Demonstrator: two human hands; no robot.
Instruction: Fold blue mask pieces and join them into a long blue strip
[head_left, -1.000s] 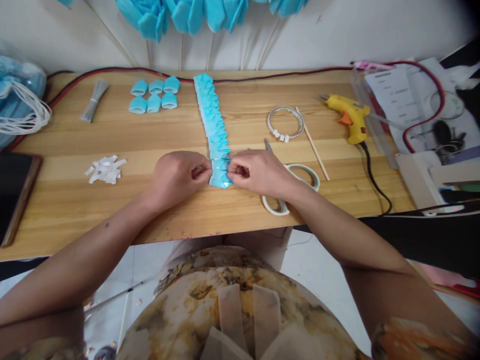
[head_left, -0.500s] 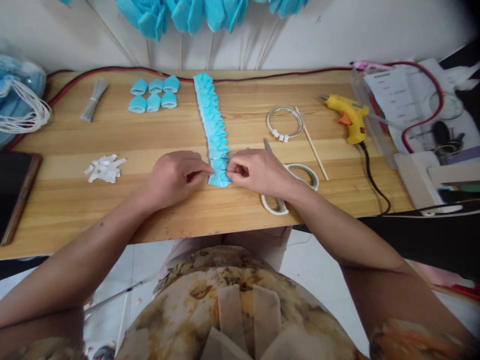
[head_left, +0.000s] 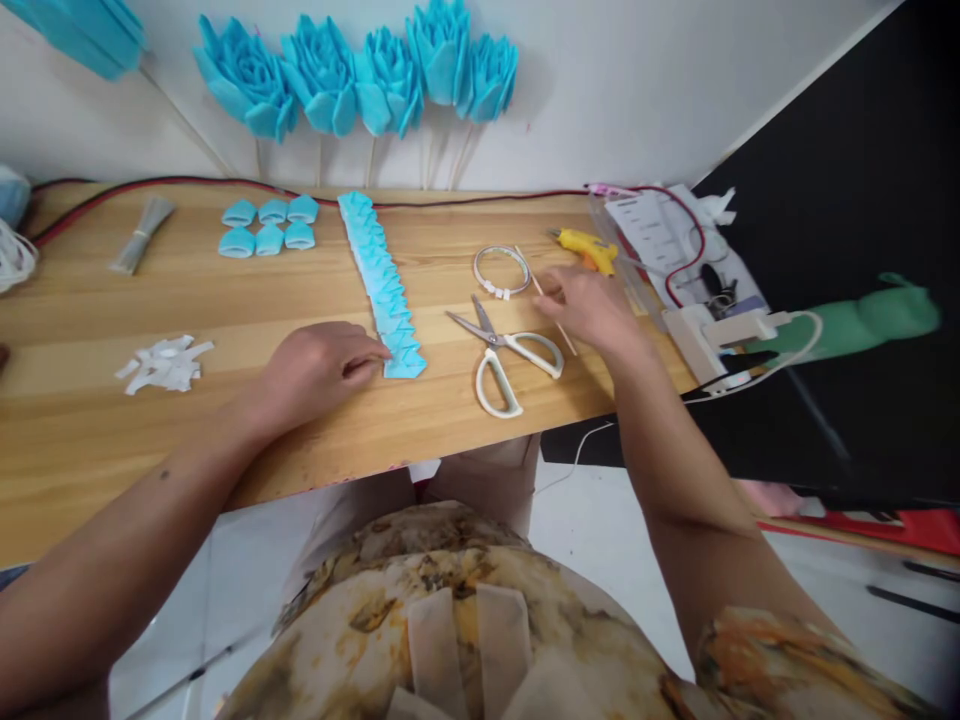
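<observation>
A long strip of folded light-blue paper pieces (head_left: 379,275) runs from the back of the wooden table (head_left: 247,300) towards me. My left hand (head_left: 319,368) lies at its near end, fingers curled and pinching the strip's left edge. My right hand (head_left: 592,305) is far to the right, beyond the white-handled scissors (head_left: 499,355). Its fingertips are closed on a thin wooden stick (head_left: 525,265) that lies slanted on the table. A yellow glue gun (head_left: 589,250) lies just behind that hand.
A ring of white tape (head_left: 501,268) sits behind the scissors. Several blue paper petals (head_left: 268,225), a grey wire bundle (head_left: 140,234) and white paper scraps (head_left: 165,362) lie to the left. Blue paper flowers (head_left: 360,80) lean on the wall. A clear box (head_left: 660,235) and power strip (head_left: 712,335) crowd the right edge.
My right hand has left the strip and moved right and back to the wooden stick. My left hand stays at the strip's end. My head has turned right and up.
</observation>
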